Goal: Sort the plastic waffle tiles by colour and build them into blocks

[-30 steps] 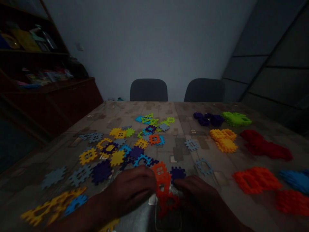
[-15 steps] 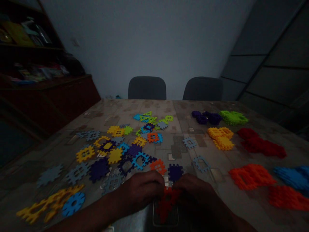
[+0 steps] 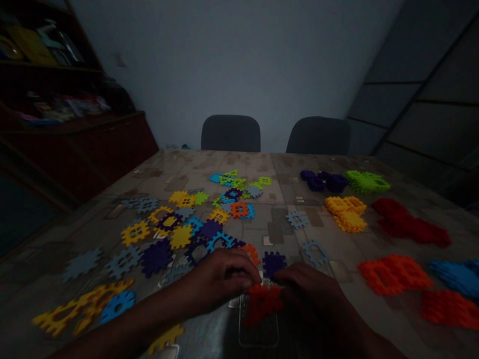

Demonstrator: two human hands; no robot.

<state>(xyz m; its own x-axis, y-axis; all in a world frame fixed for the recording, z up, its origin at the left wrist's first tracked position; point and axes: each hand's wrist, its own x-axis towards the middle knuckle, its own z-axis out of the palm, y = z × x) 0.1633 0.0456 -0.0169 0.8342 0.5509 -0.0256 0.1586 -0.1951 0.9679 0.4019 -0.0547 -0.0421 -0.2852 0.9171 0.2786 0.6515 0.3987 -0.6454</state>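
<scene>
Red notched building pieces (image 3: 262,302), seemingly joined and tilted, are held low over the near middle of the table. The fingertips of my left hand (image 3: 224,276) pinch their upper left edge. My right hand (image 3: 309,284) is curled around their right side, its lower fingers lost in shadow. Just beyond the hands lies a purple square piece (image 3: 274,265). An orange-red window piece (image 3: 251,253) is partly covered by my left hand. A grey frame piece (image 3: 315,253) rests flat beyond my right hand.
Loose yellow, blue, purple and grey pieces (image 3: 181,237) spread across the left and middle. Colour-sorted stacks stand on the right: yellow (image 3: 346,214), dark red (image 3: 411,224), orange-red (image 3: 394,274), blue (image 3: 458,276), purple (image 3: 324,180) and green (image 3: 366,181). Two chairs (image 3: 231,133) are behind the table.
The red pieces have turned and tilted between my hands. My left hand has risen slightly, with a gap now showing between its fingers. The whole view has shifted a little.
</scene>
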